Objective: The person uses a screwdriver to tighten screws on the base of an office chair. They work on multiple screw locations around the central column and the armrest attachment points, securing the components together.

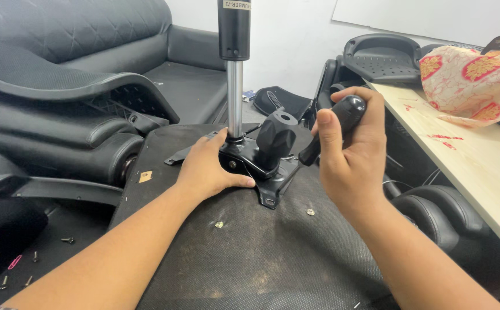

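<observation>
Black metal is under my left hand [209,166]: I press the chair mechanism plate [255,166] flat on the underside of the seat [250,252], with the palm down, the fingers spread and the thumb along the front edge of the plate. This hand closes on nothing, it only holds the plate down. My right hand [350,149] is wrapped tightly around the thick black handle of a screwdriver [336,123], at about three o'clock from the plate. The shaft points down and to the left, toward the plate, but I cannot see the tip, so I am not sure if it sits in a screw.

From the middle of the plate the gas cylinder [234,69] stands upright, a shiny rod below and a black tube above. Just beside it, at three o'clock, is the big black knob [275,138].

About progress, I judge that the plate is in its place but not fully fastened. The near corner hole at six o'clock looks empty. Two loose screws [219,224] lie on the seat near the plate, at six and at four o'clock, and more small screws [34,256] lie on the floor far at eight o'clock. At two o'clock is a wooden table [479,166] with a flowered cloth [468,80], and a black sofa [89,34] is at eleven o'clock.
</observation>
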